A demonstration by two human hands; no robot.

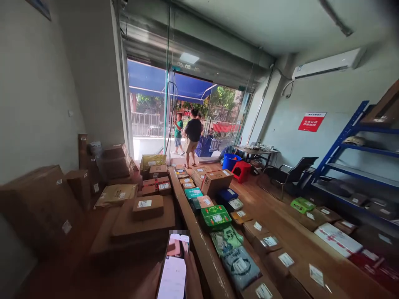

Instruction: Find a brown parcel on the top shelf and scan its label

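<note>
A smartphone (172,276) stands upright at the bottom middle, its lit screen facing me. My right hand (193,276) closes on the phone's right edge, with the thumb along its side. My left hand (151,282) is dim and partly cut off by the frame, gripping the phone's left edge. Beyond the phone, a small labelled carton (148,211) lies on a larger flat carton (124,226). A long narrow cardboard box (199,238) runs along the floor just right of my hands. A green printed box (216,218) and a grey-blue parcel bag (240,268) lie beyond it.
Large cartons (43,207) stand against the left wall. Rows of labelled parcels (285,259) cover the floor at right. A blue shelf rack (352,166), black chair (294,170), red stool (241,171) and blue bucket (230,162) stand farther back. People (191,133) are by the glass doorway.
</note>
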